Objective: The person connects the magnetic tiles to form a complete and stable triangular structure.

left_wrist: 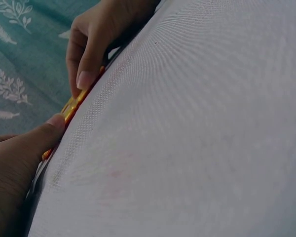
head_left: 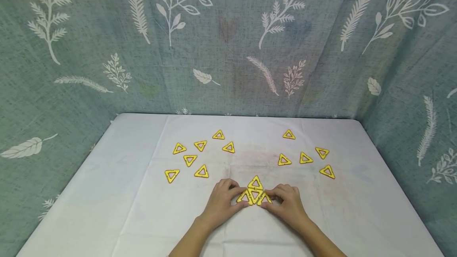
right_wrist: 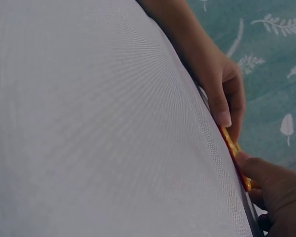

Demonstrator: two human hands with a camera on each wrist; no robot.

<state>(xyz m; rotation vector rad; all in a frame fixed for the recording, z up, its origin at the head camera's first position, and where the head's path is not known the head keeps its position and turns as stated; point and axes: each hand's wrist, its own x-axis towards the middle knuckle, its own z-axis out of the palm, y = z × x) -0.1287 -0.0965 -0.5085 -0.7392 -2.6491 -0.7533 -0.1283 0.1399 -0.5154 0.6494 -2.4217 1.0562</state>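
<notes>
In the head view, several yellow triangular frame tiles form one larger triangle near the front of the table. Its top tile point(head_left: 255, 181) points away from me, above an inverted middle tile point(head_left: 255, 190). My left hand point(head_left: 222, 200) pinches the lower left tile point(head_left: 241, 199) between thumb and fingers. Opposite it, the lower right tile point(head_left: 260, 200) is pinched by my right hand point(head_left: 289, 204). From the left wrist, the tiles point(left_wrist: 71, 108) appear edge-on between both thumbs, with red along their lower edge. The right wrist view also catches the tile edges point(right_wrist: 230, 142), partly hidden by fingers.
Loose yellow triangles lie behind the hands: a left group including one tile point(head_left: 172, 175), and a right group including another tile point(head_left: 327, 171). A white cloth point(head_left: 171, 225) covers the table. Green leaf-patterned fabric point(head_left: 228, 50) hangs behind and at both sides.
</notes>
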